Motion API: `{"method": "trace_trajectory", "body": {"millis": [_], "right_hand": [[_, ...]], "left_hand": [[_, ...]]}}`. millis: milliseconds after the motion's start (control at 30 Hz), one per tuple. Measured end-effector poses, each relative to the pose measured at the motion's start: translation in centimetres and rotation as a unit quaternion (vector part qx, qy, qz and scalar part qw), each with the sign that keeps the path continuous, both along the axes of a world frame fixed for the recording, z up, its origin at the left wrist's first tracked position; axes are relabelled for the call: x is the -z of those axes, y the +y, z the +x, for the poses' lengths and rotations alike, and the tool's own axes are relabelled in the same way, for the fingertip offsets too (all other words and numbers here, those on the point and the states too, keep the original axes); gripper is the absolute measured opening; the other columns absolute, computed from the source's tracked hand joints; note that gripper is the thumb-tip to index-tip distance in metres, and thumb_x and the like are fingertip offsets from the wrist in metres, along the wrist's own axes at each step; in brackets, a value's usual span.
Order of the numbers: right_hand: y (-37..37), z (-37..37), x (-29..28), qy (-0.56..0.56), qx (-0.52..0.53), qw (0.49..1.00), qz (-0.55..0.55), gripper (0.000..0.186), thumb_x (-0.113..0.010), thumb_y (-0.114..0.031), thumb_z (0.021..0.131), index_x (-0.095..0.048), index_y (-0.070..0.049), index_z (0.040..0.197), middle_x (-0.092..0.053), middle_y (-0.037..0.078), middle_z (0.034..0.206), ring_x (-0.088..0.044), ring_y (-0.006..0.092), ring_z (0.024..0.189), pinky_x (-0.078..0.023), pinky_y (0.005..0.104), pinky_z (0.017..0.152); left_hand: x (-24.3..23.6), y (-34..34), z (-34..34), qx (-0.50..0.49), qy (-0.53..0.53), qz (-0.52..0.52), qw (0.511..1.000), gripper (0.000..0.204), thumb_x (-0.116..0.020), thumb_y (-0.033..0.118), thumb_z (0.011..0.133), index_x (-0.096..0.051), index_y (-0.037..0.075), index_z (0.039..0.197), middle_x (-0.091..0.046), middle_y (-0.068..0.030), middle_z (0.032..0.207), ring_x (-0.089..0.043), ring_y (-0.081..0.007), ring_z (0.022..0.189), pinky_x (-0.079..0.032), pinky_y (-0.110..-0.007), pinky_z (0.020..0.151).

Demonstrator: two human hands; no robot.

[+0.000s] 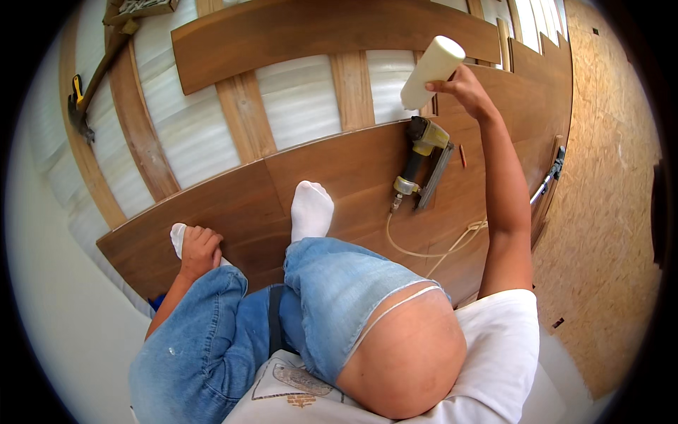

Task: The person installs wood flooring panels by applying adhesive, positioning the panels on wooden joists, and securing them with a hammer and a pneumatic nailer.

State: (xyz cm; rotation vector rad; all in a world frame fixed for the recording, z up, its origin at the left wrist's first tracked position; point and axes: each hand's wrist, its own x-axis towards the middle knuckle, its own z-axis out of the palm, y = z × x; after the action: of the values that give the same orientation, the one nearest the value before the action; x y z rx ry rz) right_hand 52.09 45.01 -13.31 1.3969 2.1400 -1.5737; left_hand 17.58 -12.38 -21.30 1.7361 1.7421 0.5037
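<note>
My right hand [465,92] is closed around a white cylindrical bottle [432,71], tilted with its wide end up and its lower end over the edge of the laid wood planks [339,159]. Whether anything flows from it I cannot tell. Just below lies a yellow and black nail gun [424,159] with an air hose [417,252] joined to it. A thin red pencil-like stick [462,156] is beside the gun. My left hand [200,251] lies over my left foot in its white sock [177,239], fingers apart and slightly bent.
A loose brown plank [332,35] rests across the wooden battens [353,92], with white foam sheeting [296,95] between them. A hammer [81,116] lies at the far left, near an open box [141,8]. A metal bar tool [547,180] sits along the right edge, beside chipboard flooring [607,177].
</note>
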Motion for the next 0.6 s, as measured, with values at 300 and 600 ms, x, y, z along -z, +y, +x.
{"method": "trace_trajectory", "body": {"millis": [300,600], "right_hand": [[1.5,6.2,1.1,-0.017,0.143,0.986,-0.080,0.073,-0.088,-0.024,0.076,-0.055,0.000,0.138,-0.065,0.014,0.130,-0.061,0.0291,0.122,-0.048,0.0433,0.107],[2.0,7.4,1.4,0.007,0.168,0.979,-0.114,0.074,-0.088,-0.025,0.077,-0.054,-0.001,0.138,-0.064,0.014,0.130,-0.060,0.0285,0.125,-0.048,0.0432,0.108]], "left_hand": [[0.0,0.1,0.1,0.002,0.002,-0.004,1.000,0.024,-0.070,0.004,0.063,-0.065,0.008,0.086,-0.061,-0.0079,0.085,-0.056,-0.0293,0.083,-0.042,-0.044,0.077],[0.2,0.4,0.0,0.001,-0.002,-0.006,1.000,0.023,-0.070,0.006,0.064,-0.066,0.008,0.086,-0.060,-0.0080,0.084,-0.056,-0.0295,0.082,-0.041,-0.044,0.076]]}}
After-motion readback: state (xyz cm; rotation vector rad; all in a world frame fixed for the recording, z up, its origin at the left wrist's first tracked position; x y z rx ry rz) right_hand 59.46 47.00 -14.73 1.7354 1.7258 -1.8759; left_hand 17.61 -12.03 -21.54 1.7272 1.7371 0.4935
